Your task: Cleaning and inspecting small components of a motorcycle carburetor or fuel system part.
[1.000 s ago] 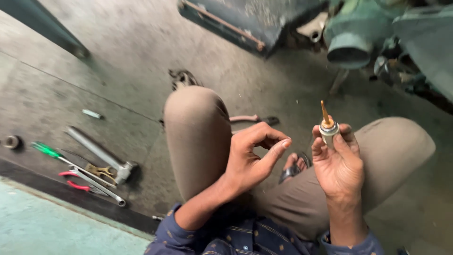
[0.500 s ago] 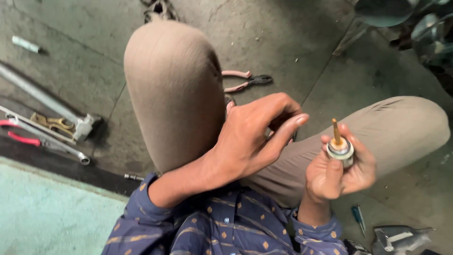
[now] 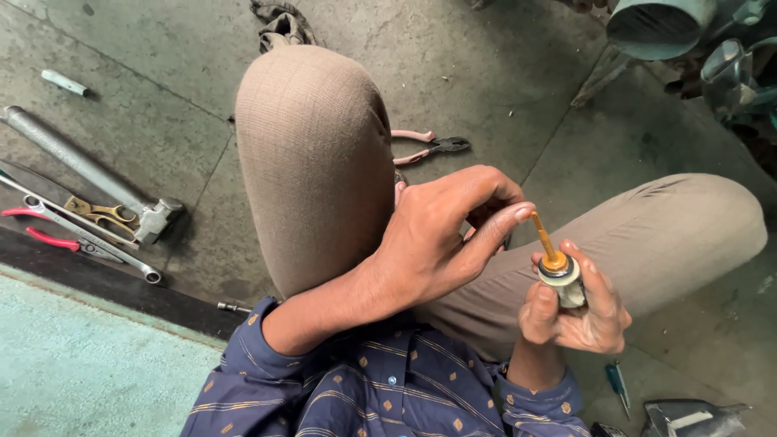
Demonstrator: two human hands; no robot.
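Observation:
My right hand (image 3: 576,306) grips a small round metal part (image 3: 561,275) with a white and brass body and a thin brass needle sticking up from it. My left hand (image 3: 441,235) hovers beside it, forefinger and thumb at the needle's tip; whether they pinch it is unclear. I sit on a concrete floor with both knees bent, the left knee (image 3: 312,154) raised high in the middle of the view.
Red-handled pliers (image 3: 427,146) lie on the floor behind my left knee. At the left lie a long steel socket wrench (image 3: 89,171), a spanner (image 3: 89,241), red-handled cutters (image 3: 44,235) and a brass piece (image 3: 101,214). A small screwdriver (image 3: 618,383) lies at lower right. Green vehicle parts (image 3: 688,32) stand at upper right.
The view has shifted down and closer to my lap. My left hand has moved right until its fingertips reach the brass needle; my right hand still holds the part.

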